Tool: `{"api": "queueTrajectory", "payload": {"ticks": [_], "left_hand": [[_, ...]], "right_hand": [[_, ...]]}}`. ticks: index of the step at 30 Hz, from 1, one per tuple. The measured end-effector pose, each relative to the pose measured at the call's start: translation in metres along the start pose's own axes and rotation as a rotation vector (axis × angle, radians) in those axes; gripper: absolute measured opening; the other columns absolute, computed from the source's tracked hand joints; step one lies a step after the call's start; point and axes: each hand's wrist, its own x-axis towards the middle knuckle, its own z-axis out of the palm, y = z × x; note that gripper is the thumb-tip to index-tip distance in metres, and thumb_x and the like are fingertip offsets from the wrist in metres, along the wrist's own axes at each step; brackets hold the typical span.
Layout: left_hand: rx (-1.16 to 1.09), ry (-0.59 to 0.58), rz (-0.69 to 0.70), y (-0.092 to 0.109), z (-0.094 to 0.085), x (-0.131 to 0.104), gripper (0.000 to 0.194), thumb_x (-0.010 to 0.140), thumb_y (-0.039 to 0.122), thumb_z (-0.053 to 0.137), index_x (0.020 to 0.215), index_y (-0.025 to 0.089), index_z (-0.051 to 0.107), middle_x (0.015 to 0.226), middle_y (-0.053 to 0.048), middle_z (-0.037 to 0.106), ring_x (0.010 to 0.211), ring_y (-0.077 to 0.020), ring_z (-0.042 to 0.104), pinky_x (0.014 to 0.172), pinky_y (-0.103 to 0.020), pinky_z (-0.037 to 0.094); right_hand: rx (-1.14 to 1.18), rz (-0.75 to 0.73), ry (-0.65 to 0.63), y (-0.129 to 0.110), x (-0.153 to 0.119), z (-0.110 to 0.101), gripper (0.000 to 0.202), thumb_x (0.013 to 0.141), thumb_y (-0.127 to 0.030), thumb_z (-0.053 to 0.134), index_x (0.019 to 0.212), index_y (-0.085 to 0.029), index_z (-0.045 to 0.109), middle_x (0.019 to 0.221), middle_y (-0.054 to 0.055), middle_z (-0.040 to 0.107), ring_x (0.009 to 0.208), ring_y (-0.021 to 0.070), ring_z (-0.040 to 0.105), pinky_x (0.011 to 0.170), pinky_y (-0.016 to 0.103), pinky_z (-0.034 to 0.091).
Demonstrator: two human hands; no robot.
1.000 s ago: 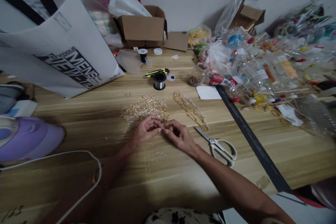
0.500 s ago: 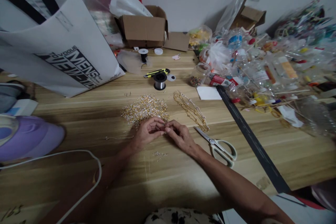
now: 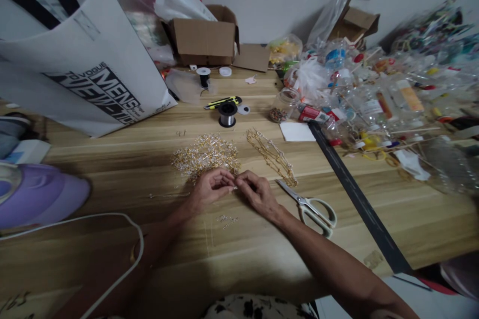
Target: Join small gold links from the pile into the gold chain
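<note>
My left hand point(image 3: 214, 185) and my right hand point(image 3: 256, 189) meet fingertip to fingertip at the near edge of a pile of gold and silver beaded chain point(image 3: 205, 154). Both are pinched closed, and a tiny shiny piece shows between them, too small to name. A thin chain point(image 3: 170, 195) trails on the table left of my left hand. Nearer to me lies a short silver chain point(image 3: 228, 220). Gold and silver strands point(image 3: 271, 157) lie beyond my right hand. Scissors point(image 3: 309, 207) with pale handles rest to its right, blades slightly apart.
Behind the pile are a wire spool point(image 3: 227, 115), a yellow cutter point(image 3: 223, 102) and a jar of beads point(image 3: 283, 105). A dark strip point(image 3: 355, 189) crosses the right side, before heaped plastic bottles point(image 3: 374, 94). A white bag point(image 3: 108, 70) and purple object point(image 3: 45, 194) stand left.
The view has shifted very slightly. My hands stay at nearly the same place, with a small movement of the fingertips.
</note>
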Motion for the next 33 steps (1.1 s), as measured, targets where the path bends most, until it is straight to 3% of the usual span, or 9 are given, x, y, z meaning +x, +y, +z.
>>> {"api": "queueTrajectory", "payload": {"ticks": [5,11,22,33], "left_hand": [[0.100,0.004,0.016,-0.001,0.000,-0.001,0.017,0.073,0.027,0.068,0.081,0.014,0.064,0.078,-0.003,0.067,0.074,-0.0143,0.061,0.070,-0.026,0.047],[0.268,-0.013,0.080,-0.004,-0.001,-0.001,0.018,0.076,0.030,0.064,0.078,0.013,0.069,0.073,-0.004,0.067,0.070,-0.0153,0.059,0.065,-0.025,0.045],[0.286,-0.075,0.090,-0.006,0.000,-0.002,0.015,0.077,0.028,0.063,0.072,0.013,0.062,0.068,-0.002,0.062,0.066,-0.0134,0.056,0.063,-0.023,0.045],[0.248,-0.090,0.047,-0.007,-0.002,-0.001,0.017,0.075,0.029,0.065,0.072,0.012,0.063,0.068,-0.003,0.063,0.065,-0.0136,0.057,0.064,-0.024,0.045]], "right_hand": [[0.016,-0.023,0.043,0.003,-0.002,0.002,0.024,0.092,-0.037,0.050,0.084,-0.016,0.059,0.064,-0.002,0.054,0.055,0.0102,0.046,0.053,0.022,0.035],[0.001,-0.046,0.033,0.002,-0.004,0.003,0.020,0.092,-0.034,0.050,0.084,-0.017,0.058,0.067,-0.001,0.056,0.056,0.0103,0.048,0.054,0.022,0.036],[0.056,-0.029,-0.052,-0.007,-0.004,0.000,0.027,0.094,-0.038,0.045,0.080,-0.017,0.054,0.066,-0.002,0.050,0.061,0.0114,0.045,0.058,0.023,0.037],[0.144,0.041,-0.025,-0.005,-0.004,0.002,0.030,0.092,-0.042,0.047,0.076,-0.018,0.053,0.063,-0.003,0.044,0.058,0.0111,0.041,0.055,0.023,0.033]]}}
